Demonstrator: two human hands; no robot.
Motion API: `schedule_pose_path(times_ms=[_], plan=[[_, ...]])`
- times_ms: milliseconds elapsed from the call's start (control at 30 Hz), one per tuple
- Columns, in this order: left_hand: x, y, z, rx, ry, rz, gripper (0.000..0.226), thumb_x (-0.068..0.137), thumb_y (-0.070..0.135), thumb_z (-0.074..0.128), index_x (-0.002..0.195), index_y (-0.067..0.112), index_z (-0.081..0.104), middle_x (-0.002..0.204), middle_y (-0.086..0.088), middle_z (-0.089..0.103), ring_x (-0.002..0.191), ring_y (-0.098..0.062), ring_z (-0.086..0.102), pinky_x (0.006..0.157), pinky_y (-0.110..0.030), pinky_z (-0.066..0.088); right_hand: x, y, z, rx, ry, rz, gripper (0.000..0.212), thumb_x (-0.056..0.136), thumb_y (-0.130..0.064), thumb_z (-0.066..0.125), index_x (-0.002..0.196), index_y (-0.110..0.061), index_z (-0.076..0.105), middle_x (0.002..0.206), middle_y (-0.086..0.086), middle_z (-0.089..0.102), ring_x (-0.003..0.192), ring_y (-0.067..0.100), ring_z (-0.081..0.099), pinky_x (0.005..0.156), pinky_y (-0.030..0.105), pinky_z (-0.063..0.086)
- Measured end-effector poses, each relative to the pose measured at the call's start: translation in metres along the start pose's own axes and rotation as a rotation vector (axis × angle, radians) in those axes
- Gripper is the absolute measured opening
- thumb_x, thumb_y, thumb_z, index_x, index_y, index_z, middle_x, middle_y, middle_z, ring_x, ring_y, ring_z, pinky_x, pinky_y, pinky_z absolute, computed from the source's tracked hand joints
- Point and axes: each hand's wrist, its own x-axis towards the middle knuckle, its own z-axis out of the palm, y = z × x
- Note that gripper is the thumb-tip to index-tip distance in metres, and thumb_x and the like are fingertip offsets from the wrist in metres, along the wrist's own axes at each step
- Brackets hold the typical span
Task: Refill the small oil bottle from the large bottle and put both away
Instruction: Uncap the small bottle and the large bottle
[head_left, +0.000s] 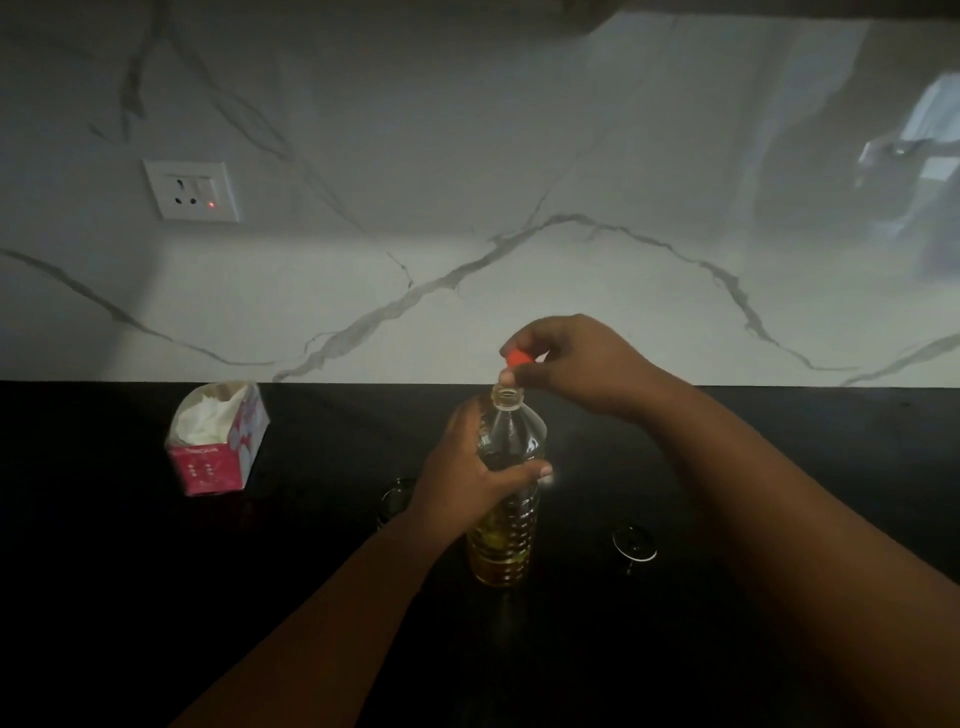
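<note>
- Large clear ribbed plastic oil bottle (503, 499) stands upright on the black counter (156, 597), long axis vertical, oil only in its lower part.
- Our left hand (467, 483) wraps round the bottle's upper body w/ thumb across the front.
- Our right hand (576, 364) pinches the small red cap (517, 357) just above & slightly behind the bottle's open neck.
- Cap is apart from the neck.
- Small bottle: can't tell; dim glass shapes sit left & right of the bottle's base.
</note>
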Motion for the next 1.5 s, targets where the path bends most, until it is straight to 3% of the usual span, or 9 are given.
schedule_pose_path(times_ms=[233,467,600,733,867,1067,1267,1400,1500], plan=[[-0.001,-0.006,0.001,-0.012,0.028,0.047,0.096,0.049,0.072,0.08,0.133,0.048,0.039,0.132,0.016,0.051,0.12,-0.011,0.057,0.097,-0.046,0.054,-0.084,0.08,-0.009,0.623,0.367,0.337,0.035,0.074,0.01,0.073,0.102,-0.004,0.058,0.093,0.012,0.065,0.074,0.009,0.065,0.06,0.012,0.051],[-0.004,-0.014,0.01,-0.123,0.081,0.083,0.099,0.051,0.062,0.085,0.138,0.04,0.042,0.135,0.008,0.054,0.117,-0.009,0.06,0.097,-0.045,0.054,-0.19,0.192,0.068,0.063,0.362,0.777,0.031,0.081,-0.031,0.075,0.101,-0.018,0.054,0.095,-0.001,0.069,0.091,0.021,0.066,0.083,0.039,0.05],[-0.007,-0.018,0.017,-0.185,0.121,0.092,0.086,0.052,0.054,0.089,0.123,0.064,0.041,0.127,0.017,0.059,0.113,-0.009,0.063,0.094,-0.043,0.055,-0.203,0.218,0.099,-0.18,0.335,0.687,0.028,0.084,-0.04,0.069,0.098,-0.025,0.049,0.1,-0.003,0.072,0.097,0.012,0.067,0.113,0.041,0.025],[-0.011,-0.024,0.021,-0.195,0.134,0.095,0.096,0.054,0.048,0.093,0.128,0.067,0.036,0.129,0.02,0.056,0.116,-0.009,0.06,0.096,-0.045,0.054,-0.201,0.224,0.11,-0.21,0.343,0.647,0.029,0.085,-0.039,0.067,0.095,-0.032,0.04,0.103,-0.004,0.071,0.096,0.008,0.067,0.116,0.04,0.016],[-0.012,-0.031,0.023,-0.21,0.12,0.068,0.108,0.055,0.042,0.095,0.143,0.047,0.032,0.134,0.016,0.053,0.12,-0.014,0.06,0.098,-0.052,0.053,-0.201,0.225,0.112,-0.174,0.376,0.649,0.033,0.085,-0.04,0.068,0.105,-0.031,0.043,0.108,-0.003,0.07,0.097,0.009,0.066,0.117,0.04,0.016],[-0.011,-0.038,0.025,-0.194,0.107,0.035,0.102,0.051,0.053,0.091,0.136,0.056,0.034,0.123,0.031,0.056,0.113,-0.002,0.061,0.095,-0.04,0.055,-0.197,0.218,0.104,-0.1,0.317,0.693,0.063,0.082,-0.042,0.07,0.133,-0.026,0.036,0.139,0.0,0.054,0.127,0.014,0.05,0.117,0.039,0.009],[-0.011,-0.044,0.027,-0.196,0.102,0.011,0.093,0.051,0.056,0.088,0.127,0.064,0.035,0.124,0.021,0.057,0.113,-0.005,0.061,0.097,-0.046,0.054,-0.168,0.18,0.103,-0.072,0.379,0.474,0.057,0.083,-0.033,0.071,0.132,-0.027,0.043,0.13,-0.006,0.058,0.11,0.009,0.057,0.1,0.036,0.045],[-0.012,-0.044,0.023,-0.145,0.051,0.0,0.11,0.054,0.061,0.086,0.144,0.045,0.027,0.132,0.02,0.054,0.119,-0.002,0.057,0.102,-0.045,0.051,-0.134,0.139,0.098,0.047,0.324,0.279,0.056,0.083,-0.04,0.069,0.131,-0.036,0.04,0.131,-0.016,0.052,0.109,-0.004,0.046,0.085,0.018,0.041],[-0.02,-0.042,0.011,-0.071,0.069,0.039,0.116,0.057,0.065,0.083,0.147,0.056,0.011,0.141,0.02,0.045,0.127,0.005,0.048,0.108,-0.034,0.043,-0.111,0.113,0.094,0.167,0.249,0.151,0.067,0.075,-0.053,0.07,0.131,-0.043,0.034,0.132,-0.023,0.044,0.108,-0.003,0.045,0.082,0.017,0.043]])
